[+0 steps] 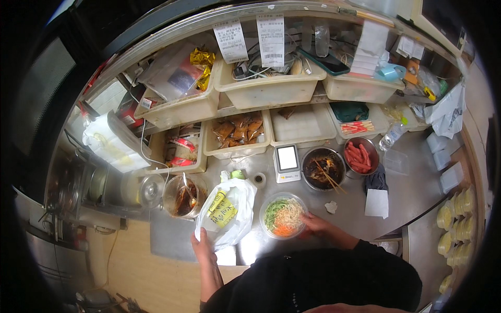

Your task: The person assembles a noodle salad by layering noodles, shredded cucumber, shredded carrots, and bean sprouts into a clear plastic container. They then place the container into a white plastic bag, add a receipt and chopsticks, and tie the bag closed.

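A white plastic bag (242,201) with a yellow-green printed patch lies on the steel counter, its mouth held up on my side. My left hand (202,249) is closed on the bag's near edge. Just to the right sits a round clear bowl (265,230) filled with shredded green, orange and pale strips, seen from above. My right hand (315,225) grips the bowl's right rim; some of its fingers are hidden beneath. The bowl and the bag stand side by side, a small gap between them.
Behind the bowl stand a small white device with a screen (286,159), a dark sauce bowl with chopsticks (323,168) and a bowl of red packets (361,155). At left is a clear sauce tub (180,195). Shelf bins (269,94) overhang the back; stacked lidded tubs (454,208) line the right.
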Demonstrator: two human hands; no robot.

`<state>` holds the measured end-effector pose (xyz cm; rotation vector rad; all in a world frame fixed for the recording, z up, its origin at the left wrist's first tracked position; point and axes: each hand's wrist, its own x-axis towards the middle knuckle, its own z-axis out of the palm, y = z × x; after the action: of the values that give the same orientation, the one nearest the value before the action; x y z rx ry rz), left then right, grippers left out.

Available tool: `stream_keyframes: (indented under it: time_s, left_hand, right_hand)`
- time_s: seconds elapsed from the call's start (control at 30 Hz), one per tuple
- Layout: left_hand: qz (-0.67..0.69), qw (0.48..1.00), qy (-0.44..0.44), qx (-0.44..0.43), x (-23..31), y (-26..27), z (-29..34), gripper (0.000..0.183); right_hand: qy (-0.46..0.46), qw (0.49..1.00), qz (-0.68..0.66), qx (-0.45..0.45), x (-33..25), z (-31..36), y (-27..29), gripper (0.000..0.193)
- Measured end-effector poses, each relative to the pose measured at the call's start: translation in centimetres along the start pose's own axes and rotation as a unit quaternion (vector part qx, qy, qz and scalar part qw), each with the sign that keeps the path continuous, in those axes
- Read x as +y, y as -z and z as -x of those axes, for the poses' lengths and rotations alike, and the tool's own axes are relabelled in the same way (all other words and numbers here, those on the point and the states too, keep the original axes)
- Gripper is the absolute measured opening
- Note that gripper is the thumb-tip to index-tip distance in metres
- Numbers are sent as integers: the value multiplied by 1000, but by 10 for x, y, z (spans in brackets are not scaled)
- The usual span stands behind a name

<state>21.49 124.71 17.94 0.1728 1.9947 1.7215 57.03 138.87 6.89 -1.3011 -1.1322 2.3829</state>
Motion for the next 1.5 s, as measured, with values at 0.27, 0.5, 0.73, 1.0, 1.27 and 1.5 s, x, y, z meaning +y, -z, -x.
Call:
stream_keyframes:
  time_s: [0.27,0.5,0.73,1.0,1.27,1.5]
  left_hand:
    - [-126,986,-106,-20,-1,-1,12,48]
    - [-63,975,93,-193,-35,-53,46,50]
    - [-31,889,229,-395,-80,-96,37,53]
    - [-254,927,135,-241,-81,-93,3,62]
    - [-326,833,-367,-257,-49,-104,52,23]
    - [-541,753,-171,-333,-12,-77,62,34]
  right_hand:
    - [80,983,-163,-17,5,22,7,36]
    - [236,926,-234,-181,-69,85,-2,41]
    - [176,939,-261,-136,-69,43,-56,40]
    - [41,995,75,-56,-28,10,-21,40]
    - [141,823,506,215,-16,-6,-18,58]
    - [187,772,474,380,-45,10,-18,57]
